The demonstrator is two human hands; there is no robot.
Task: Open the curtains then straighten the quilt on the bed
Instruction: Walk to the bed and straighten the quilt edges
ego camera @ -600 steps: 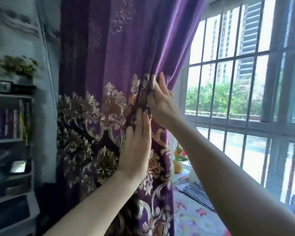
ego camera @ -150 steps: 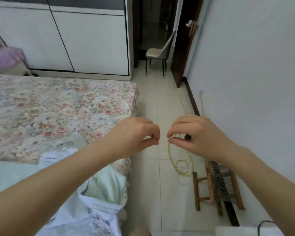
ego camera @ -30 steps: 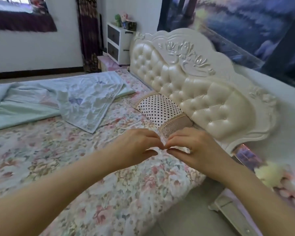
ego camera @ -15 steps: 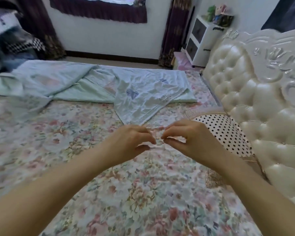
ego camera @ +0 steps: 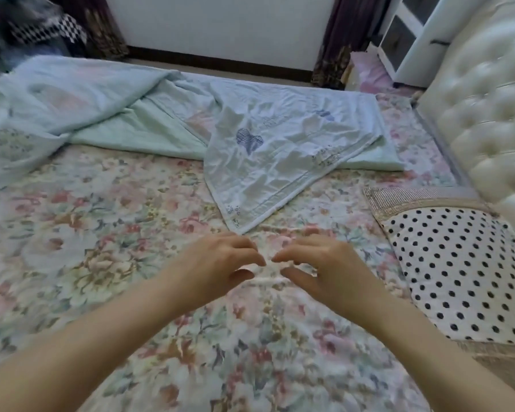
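Polka-dot pillow (ego camera: pixel 458 278) right, rumpled pale-blue quilt (ego camera: pixel 265 150) ahead on floral bedsheet (ego camera: pixel 101 233). Left hand (ego camera: pixel 217 263), right hand (ego camera: pixel 324 266) hovering, fingers loosely curled, grasping nothing.

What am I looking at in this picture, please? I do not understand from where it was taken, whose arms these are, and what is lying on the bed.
The picture comes from one wide-angle camera worn on a person's head, looking forward and down. No machine is involved: the two bare arms belong to that person. The left hand and the right hand hover close together above the floral bedspread, fingers loosely curled, and neither holds anything. Further back lies the light blue quilt, rumpled, with one corner folded toward the hands; it is not yet straightened. On the right lies a polka-dot pillow beside the cream tufted headboard. At the far wall hang the lower ends of two dark purple curtains, drawn apart, and a white cabinet stands in the corner.
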